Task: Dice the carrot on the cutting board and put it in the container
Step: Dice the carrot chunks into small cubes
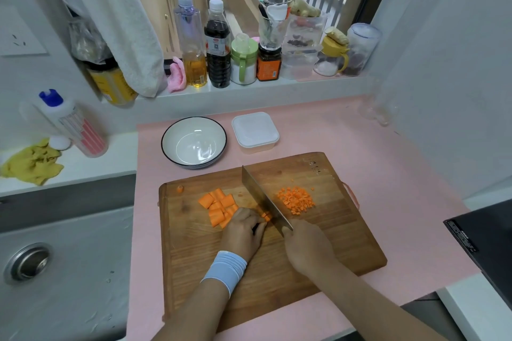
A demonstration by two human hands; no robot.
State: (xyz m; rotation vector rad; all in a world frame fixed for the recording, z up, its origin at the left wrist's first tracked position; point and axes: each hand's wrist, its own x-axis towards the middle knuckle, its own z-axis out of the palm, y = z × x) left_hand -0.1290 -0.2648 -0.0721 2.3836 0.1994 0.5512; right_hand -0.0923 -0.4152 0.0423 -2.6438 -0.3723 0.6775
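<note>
— Grip of the right hand [307, 246]?
— Closed round the handle of the cleaver [264, 199]. Handle hidden under the fingers, blade slanting away and leftward from the grip, edge down toward the cutting board [277, 279].
— And the left hand [242, 230]?
— Curled, fingertips pressing down on a short carrot strip [266, 216]. Pale blue wristband [225, 268] just behind, on the forearm.
— Strip relative to the knife grip?
— Just ahead and to the left, right against the left face of the blade, between blade and left fingertips.
— Rest of the carrot?
— Uncut chunks [219, 203] just beyond the left knuckles, heaped against one another. Across the blade, ahead of the right hand and near it, the diced pile [296, 199]. One small carrot end [180, 189] well off to the left, by the board's far corner.
— Container?
— Square container [255, 131], lid on as far as can be told, well beyond both hands, past the board's far edge on the pink mat [388, 174]. White bowl [194, 130] beside it, to the left.
— Anything in the way?
— Blade standing between the strip and the diced pile; lid over the container. Off to the left, a sink [55, 257]; far beyond, bottles [217, 44] lined along the sill.
</note>
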